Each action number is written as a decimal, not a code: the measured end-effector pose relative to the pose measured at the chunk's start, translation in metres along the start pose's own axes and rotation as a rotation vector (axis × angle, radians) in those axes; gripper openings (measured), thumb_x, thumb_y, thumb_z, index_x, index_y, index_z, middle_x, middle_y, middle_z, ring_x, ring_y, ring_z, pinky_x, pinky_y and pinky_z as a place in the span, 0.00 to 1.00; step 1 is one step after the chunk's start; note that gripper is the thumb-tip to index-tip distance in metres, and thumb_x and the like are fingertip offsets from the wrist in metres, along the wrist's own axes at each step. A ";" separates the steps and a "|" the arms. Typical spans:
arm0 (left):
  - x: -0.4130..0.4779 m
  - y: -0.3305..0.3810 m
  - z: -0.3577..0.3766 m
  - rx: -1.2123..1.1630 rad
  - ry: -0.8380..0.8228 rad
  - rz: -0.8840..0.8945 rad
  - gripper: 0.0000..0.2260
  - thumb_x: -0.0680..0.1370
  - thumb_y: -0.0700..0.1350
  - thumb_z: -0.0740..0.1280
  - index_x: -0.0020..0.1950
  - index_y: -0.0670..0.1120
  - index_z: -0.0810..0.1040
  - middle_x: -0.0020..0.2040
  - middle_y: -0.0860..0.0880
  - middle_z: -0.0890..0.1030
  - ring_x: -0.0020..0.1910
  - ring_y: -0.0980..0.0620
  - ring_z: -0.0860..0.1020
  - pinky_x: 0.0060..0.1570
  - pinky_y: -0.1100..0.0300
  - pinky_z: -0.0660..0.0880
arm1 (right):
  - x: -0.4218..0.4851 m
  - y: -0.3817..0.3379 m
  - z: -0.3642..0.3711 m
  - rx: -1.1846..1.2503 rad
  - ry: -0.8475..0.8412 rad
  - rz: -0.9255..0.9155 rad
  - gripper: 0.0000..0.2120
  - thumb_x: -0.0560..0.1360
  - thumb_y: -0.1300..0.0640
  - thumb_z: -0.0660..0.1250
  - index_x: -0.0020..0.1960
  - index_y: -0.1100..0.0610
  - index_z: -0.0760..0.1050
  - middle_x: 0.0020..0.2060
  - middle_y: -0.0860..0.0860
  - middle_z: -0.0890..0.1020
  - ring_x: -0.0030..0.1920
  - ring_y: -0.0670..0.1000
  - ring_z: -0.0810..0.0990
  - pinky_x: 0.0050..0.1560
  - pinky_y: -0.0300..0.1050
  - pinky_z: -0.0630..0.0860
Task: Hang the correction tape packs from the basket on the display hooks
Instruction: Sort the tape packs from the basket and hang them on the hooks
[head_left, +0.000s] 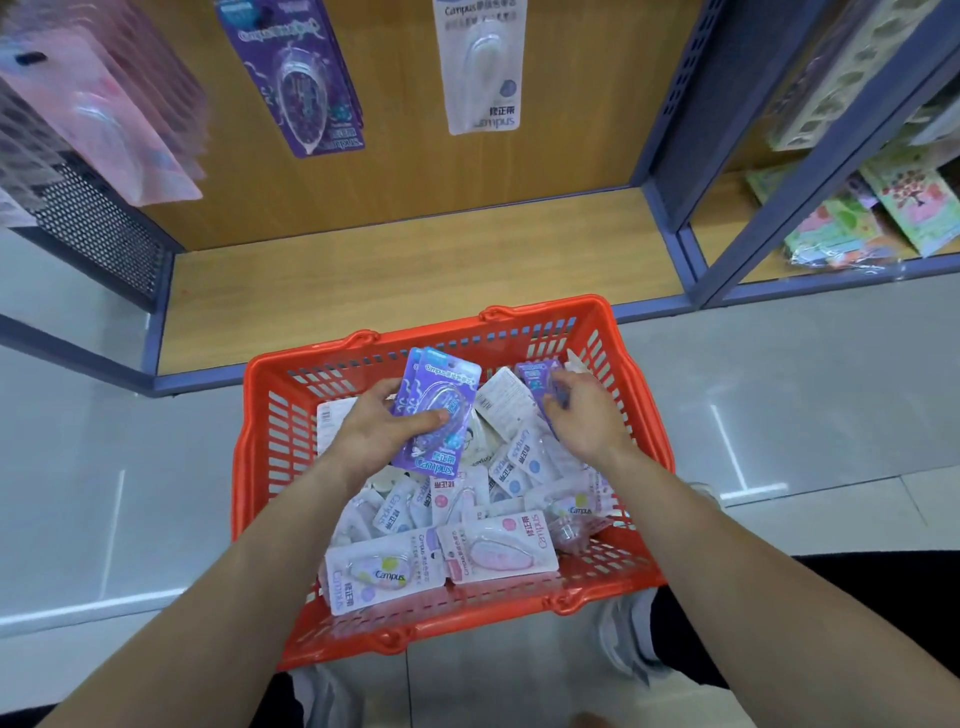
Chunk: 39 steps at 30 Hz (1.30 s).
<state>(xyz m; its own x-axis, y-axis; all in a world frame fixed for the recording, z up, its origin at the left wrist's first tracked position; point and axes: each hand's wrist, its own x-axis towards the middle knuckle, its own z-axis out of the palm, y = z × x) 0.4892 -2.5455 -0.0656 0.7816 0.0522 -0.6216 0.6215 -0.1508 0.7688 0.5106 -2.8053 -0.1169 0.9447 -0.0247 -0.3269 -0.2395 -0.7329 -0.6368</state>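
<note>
Red basket (550, 305) sits on the floor at the person's feet, its far rim just short of the display's bottom shelf board (415, 270). Both hands are inside it, over the far half. Left hand (379, 421) grips a small stack of purple packs (436, 410), which looks like two: thumb pressed across the front blister, fingers curled behind, the stack lifted clear of the heap. Right hand (582, 410) is toward the basket's far right corner, fingers curled down round a second purple pack (537, 382); I cannot tell whether that one has left the pile. Loose packs (441, 519), mostly white and pink, lie jumbled across the basket floor, so most of the job is not yet done. The held stack's long axis runs from near to far, header end pointing away from the person, toward the display. The matching hanging purple pack (301, 78) is beyond the far rim, high and to the left; a white hanging pack (480, 67) is straight beyond it, and pink hanging packs (104, 114) are further left. The hooks themselves are out of view. Judgement: the left hand is nearer the purple row, and the stack needs lifting up and away, header leading.
</note>
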 end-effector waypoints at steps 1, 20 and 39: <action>0.002 -0.002 0.000 -0.008 -0.004 -0.003 0.27 0.71 0.42 0.80 0.67 0.44 0.74 0.51 0.48 0.87 0.45 0.48 0.87 0.49 0.48 0.84 | -0.002 -0.002 0.004 -0.055 -0.001 -0.018 0.08 0.80 0.59 0.65 0.54 0.62 0.79 0.45 0.59 0.81 0.48 0.60 0.78 0.51 0.49 0.73; 0.006 -0.013 -0.004 0.011 0.035 -0.041 0.26 0.70 0.45 0.81 0.65 0.47 0.75 0.55 0.47 0.86 0.49 0.46 0.86 0.51 0.49 0.83 | -0.017 -0.004 0.012 0.103 -0.169 0.096 0.30 0.72 0.51 0.79 0.70 0.58 0.74 0.62 0.50 0.82 0.60 0.52 0.81 0.61 0.46 0.76; -0.059 0.067 -0.033 0.026 0.132 0.171 0.24 0.68 0.43 0.83 0.59 0.47 0.77 0.54 0.47 0.86 0.50 0.46 0.86 0.56 0.46 0.82 | -0.047 -0.086 -0.059 0.322 -0.501 -0.085 0.28 0.71 0.63 0.79 0.68 0.54 0.75 0.58 0.47 0.81 0.61 0.47 0.79 0.58 0.41 0.78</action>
<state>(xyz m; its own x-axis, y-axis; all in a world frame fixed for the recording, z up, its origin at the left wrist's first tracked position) 0.4864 -2.5263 0.0282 0.8769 0.1518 -0.4561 0.4789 -0.1937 0.8562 0.5000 -2.7810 -0.0052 0.7615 0.4059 -0.5054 -0.2980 -0.4733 -0.8290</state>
